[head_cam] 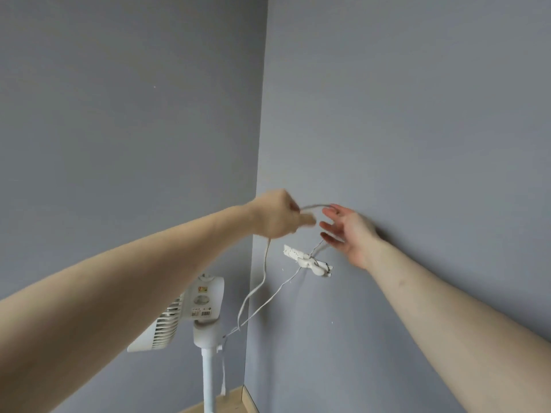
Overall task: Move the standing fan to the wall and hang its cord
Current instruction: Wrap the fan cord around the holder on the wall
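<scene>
Grey-blue walls [387, 114] meet in a corner that runs down the middle of the scene, with a strip of pale wooden floor [229, 403] showing at the bottom. A white standing fan [190, 314] stands in that corner, close against the left wall and just left of the corner line; its ribbed motor housing tilts toward the lower left and its white pole drops to the floor.

On the right wall, near the corner, a white hook rack [308, 261] is fixed at a slant. The white cord [262, 281] rises from the fan's neck in two strands: one goes up to the rack, the other climbs to the hands above it.

Both bare arms reach in from the near side toward the rack. The left hand [278, 214] is closed around the cord, with the strand hanging down from under the fist. From the top of that fist a short arc of cord bends rightward to the right hand [347, 228], which is held wide, palm facing left, fingers spread. The end of the arc touches the upper fingertips [334, 207] of that hand, but the fingers are not wrapped around it. Both hands are just above the rack, near the right wall.
</scene>
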Tool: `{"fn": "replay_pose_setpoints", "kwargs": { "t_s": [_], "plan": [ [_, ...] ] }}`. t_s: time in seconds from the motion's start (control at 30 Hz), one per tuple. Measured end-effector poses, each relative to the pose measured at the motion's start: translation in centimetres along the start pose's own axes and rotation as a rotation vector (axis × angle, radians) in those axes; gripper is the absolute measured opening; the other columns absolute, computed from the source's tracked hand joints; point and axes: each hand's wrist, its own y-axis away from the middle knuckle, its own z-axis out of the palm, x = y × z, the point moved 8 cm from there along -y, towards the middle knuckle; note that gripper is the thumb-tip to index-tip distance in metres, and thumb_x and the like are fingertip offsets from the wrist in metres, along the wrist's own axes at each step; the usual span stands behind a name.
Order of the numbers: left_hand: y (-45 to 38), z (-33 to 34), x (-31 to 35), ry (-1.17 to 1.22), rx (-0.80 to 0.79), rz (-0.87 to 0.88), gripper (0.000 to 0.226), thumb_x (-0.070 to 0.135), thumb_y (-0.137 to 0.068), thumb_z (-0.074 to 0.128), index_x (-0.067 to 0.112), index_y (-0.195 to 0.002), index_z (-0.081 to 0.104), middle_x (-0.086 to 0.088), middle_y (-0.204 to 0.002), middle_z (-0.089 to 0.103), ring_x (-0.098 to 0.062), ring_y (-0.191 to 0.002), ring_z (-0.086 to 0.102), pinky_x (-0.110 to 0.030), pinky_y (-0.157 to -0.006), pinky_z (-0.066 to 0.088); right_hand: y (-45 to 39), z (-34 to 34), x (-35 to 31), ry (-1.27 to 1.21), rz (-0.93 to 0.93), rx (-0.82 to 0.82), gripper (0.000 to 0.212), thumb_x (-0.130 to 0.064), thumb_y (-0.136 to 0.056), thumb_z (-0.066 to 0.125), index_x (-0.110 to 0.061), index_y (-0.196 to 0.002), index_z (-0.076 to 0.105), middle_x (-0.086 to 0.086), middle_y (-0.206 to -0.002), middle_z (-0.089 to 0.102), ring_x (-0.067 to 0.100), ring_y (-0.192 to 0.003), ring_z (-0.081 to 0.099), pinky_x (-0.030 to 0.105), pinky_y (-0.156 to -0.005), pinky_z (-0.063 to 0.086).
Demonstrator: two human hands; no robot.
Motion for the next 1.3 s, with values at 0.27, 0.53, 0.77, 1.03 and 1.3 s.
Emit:
{"fn": "replay_pose_setpoints", "kwargs": {
  "t_s": [0.27, 0.53, 0.77, 1.03, 1.3],
  "plan": [
    [4.5, 11.4, -12.0, -0.232, -0.334, -0.190, 0.015, 0.030, -0.080, 0.064, 0.016, -0.083, 0.069, 0.001, -0.077, 0.063, -0.022, -0.073, 0.058, -0.025, -0.063, 0.047, 1.8, -0.8, -0.3, -0.016, 0.055, -0.011, 0.043, -0.003, -0.091, 0.041, -0.016, -0.124, 0.064, -0.002, -0.124, 0.069, 0.019, -0.102, 0.071, 0.028, -0.073, 0.054],
    [2.7, 7.0, -18.9, -0.269, 0.012, -0.289, 0.020, 0.017, -0.092, 0.053, 0.023, -0.087, 0.072, -0.005, -0.095, 0.074, -0.029, -0.095, 0.070, -0.030, -0.079, 0.052, 1.1, -1.1, 0.4, 0.095, 0.065, -0.040, 0.030, -0.010, -0.098, 0.056, -0.018, -0.127, 0.061, -0.004, -0.125, 0.069, 0.014, -0.094, 0.073, 0.023, -0.065, 0.051],
    [2.8, -6.8, -11.7, 0.121, 0.733, 0.046, 0.023, 0.017, -0.096, 0.051, 0.019, -0.086, 0.072, 0.008, -0.080, 0.075, -0.013, -0.078, 0.074, -0.037, -0.081, 0.059, 1.2, -2.0, 0.8, 0.122, 0.047, 0.029, 0.032, -0.004, -0.097, 0.036, -0.016, -0.104, 0.065, 0.001, -0.117, 0.072, 0.021, -0.084, 0.070, 0.027, -0.065, 0.048],
    [6.1, -9.7, -2.0, 0.015, 0.727, 0.305, 0.028, 0.035, -0.103, 0.053, 0.024, -0.084, 0.070, 0.034, -0.063, 0.061, 0.000, -0.049, 0.056, -0.013, -0.056, 0.041, 0.9, -2.0, 1.1, 0.186, 0.077, 0.052, 0.037, -0.035, -0.102, 0.036, -0.015, -0.104, 0.067, 0.002, -0.104, 0.077, 0.023, -0.077, 0.073, 0.030, -0.061, 0.051],
    [9.5, -0.9, 1.1, 0.078, 0.110, 0.423, 0.035, 0.046, -0.100, 0.054, 0.023, -0.084, 0.075, 0.005, -0.059, 0.067, -0.004, -0.047, 0.050, -0.012, -0.051, 0.035, 0.5, -2.9, 1.8, 0.305, 0.092, 0.010, 0.027, -0.009, -0.100, 0.044, -0.013, -0.118, 0.064, 0.002, -0.117, 0.073, 0.018, -0.082, 0.071, 0.027, -0.064, 0.051]
  ]
}}
